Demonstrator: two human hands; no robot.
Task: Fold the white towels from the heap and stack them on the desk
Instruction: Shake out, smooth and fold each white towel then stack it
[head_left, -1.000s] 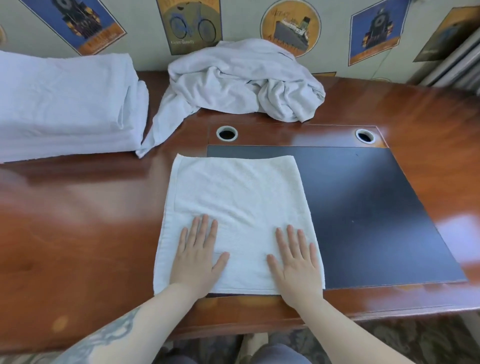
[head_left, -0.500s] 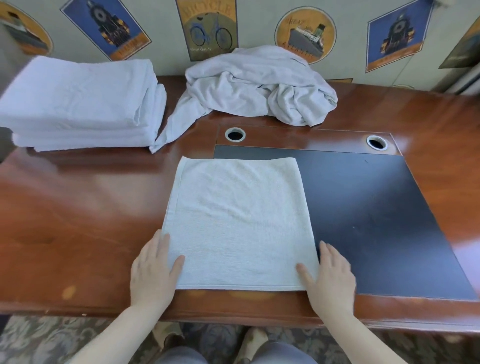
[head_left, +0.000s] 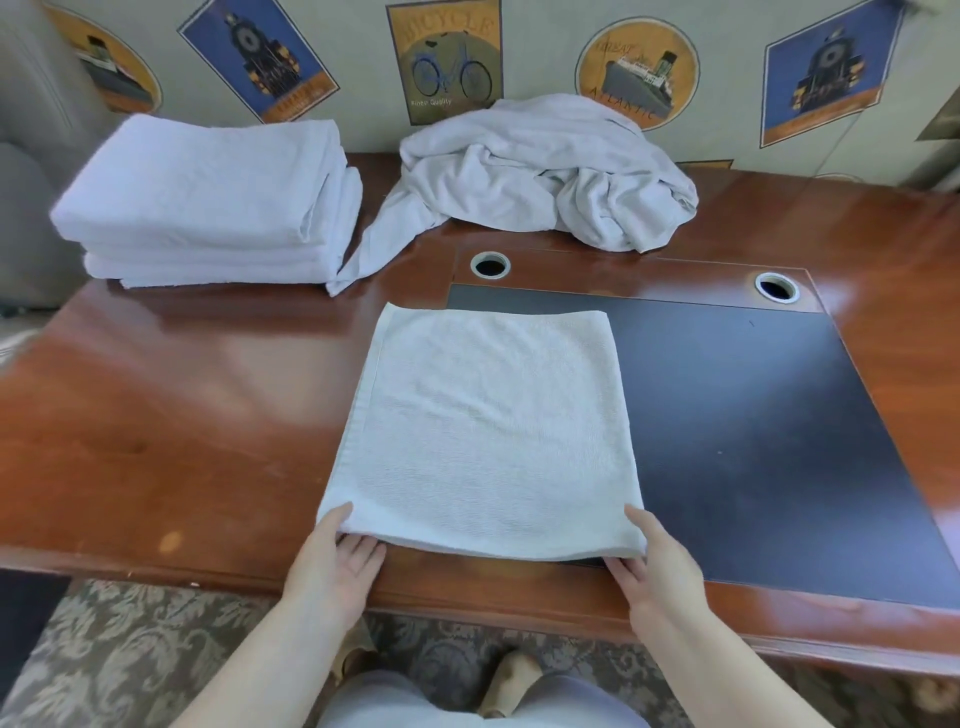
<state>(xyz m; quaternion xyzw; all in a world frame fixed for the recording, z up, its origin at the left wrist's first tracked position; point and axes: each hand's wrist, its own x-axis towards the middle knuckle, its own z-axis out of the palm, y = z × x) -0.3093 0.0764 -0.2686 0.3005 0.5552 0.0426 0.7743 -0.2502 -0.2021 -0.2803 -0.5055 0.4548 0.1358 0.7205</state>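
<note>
A folded white towel (head_left: 488, 426) lies flat near the front edge of the wooden desk (head_left: 171, 415), partly over a black desk mat (head_left: 753, 415). My left hand (head_left: 332, 571) holds its near left corner, thumb on top and fingers slid underneath. At the near right corner my right hand (head_left: 660, 571) has the same hold. The near edge is raised slightly off the desk. A stack of folded white towels (head_left: 208, 197) sits at the back left. The loose heap of white towels (head_left: 545, 166) lies at the back centre against the wall.
Two round cable holes (head_left: 490, 265) (head_left: 776, 287) sit just behind the mat. One trailing end of the heap reaches down beside the stack. A grey chair (head_left: 26, 208) stands off the desk's left end. Patterned carpet lies below the front edge.
Both hands slid from pressing flat on the towel out to its near corners, then went under the near edge, which now lifts a little. The view shifted left.
</note>
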